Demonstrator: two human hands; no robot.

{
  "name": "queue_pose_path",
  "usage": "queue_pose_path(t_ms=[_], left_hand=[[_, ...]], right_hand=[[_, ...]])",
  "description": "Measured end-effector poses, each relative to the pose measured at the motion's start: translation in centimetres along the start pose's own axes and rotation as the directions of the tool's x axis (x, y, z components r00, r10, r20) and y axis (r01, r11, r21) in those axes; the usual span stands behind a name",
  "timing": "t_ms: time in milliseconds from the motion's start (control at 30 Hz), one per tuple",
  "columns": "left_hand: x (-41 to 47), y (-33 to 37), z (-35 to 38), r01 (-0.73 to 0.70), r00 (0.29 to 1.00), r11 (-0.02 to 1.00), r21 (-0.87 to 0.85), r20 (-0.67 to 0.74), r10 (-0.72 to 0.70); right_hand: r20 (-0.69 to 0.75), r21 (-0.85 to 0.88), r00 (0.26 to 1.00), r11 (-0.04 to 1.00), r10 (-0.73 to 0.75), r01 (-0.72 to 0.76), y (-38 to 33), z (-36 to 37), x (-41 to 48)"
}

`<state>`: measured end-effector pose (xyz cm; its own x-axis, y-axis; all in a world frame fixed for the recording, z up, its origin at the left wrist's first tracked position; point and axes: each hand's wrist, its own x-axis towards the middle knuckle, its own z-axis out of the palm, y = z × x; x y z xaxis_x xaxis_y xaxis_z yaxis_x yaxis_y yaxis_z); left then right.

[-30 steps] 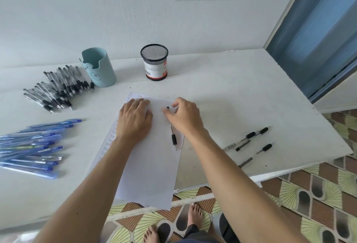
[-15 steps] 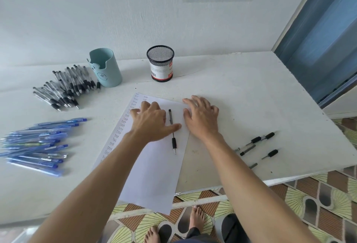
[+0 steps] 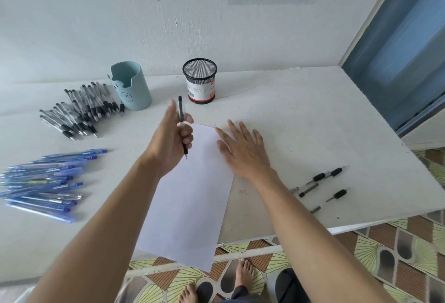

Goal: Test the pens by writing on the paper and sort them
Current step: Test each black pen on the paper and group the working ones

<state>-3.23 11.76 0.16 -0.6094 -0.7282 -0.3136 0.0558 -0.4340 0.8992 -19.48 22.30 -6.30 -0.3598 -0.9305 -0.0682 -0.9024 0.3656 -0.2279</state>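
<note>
My left hand (image 3: 172,142) holds a black pen (image 3: 181,112) lifted above the white paper (image 3: 192,206), its tip pointing down toward the sheet. My right hand (image 3: 243,151) lies flat with spread fingers on the paper's right edge and the table. The paper hangs over the table's front edge. A pile of black pens (image 3: 81,110) lies at the back left, and a pile of blue pens (image 3: 43,182) lies at the left. A few black pens and loose pen parts (image 3: 320,184) lie to the right.
A teal pen holder (image 3: 131,86) and a black mesh cup (image 3: 199,81) stand at the back near the wall. The white table (image 3: 313,122) ends at the right by a blue door. Bare feet (image 3: 243,276) stand on the patterned floor below.
My left hand picked the black pen up off the paper and raised it. My right hand stayed flat at the paper's right edge. The written column at the paper's left no longer shows.
</note>
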Motion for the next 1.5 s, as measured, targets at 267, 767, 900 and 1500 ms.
queue_pose_path(t_ms=[267, 767, 900, 1500], left_hand=[[0.5, 1.0, -2.6, -0.100, 0.995, 0.969, -0.228, -0.011, 0.100], [3.8, -1.5, -5.9, -0.237, 0.846, 0.890, 0.390, -0.367, 0.386], [3.8, -2.0, -5.9, -0.183, 0.802, 0.816, 0.548, -0.396, 0.446], [4.2, -2.0, -6.1, -0.109, 0.759, 0.561, 0.821, -0.296, 0.580]], right_hand=[[0.069, -0.041, 0.998, 0.999, -0.001, 0.004, -0.1, 0.0, 0.1], [0.001, -0.026, 1.000, 0.999, -0.022, 0.022, 0.1, 0.1, -0.1], [-0.019, -0.028, 1.000, 0.999, -0.019, 0.019, 0.1, 0.2, 0.0], [-0.023, -0.013, 1.000, 1.000, -0.016, 0.016, 0.2, 0.3, 0.0]])
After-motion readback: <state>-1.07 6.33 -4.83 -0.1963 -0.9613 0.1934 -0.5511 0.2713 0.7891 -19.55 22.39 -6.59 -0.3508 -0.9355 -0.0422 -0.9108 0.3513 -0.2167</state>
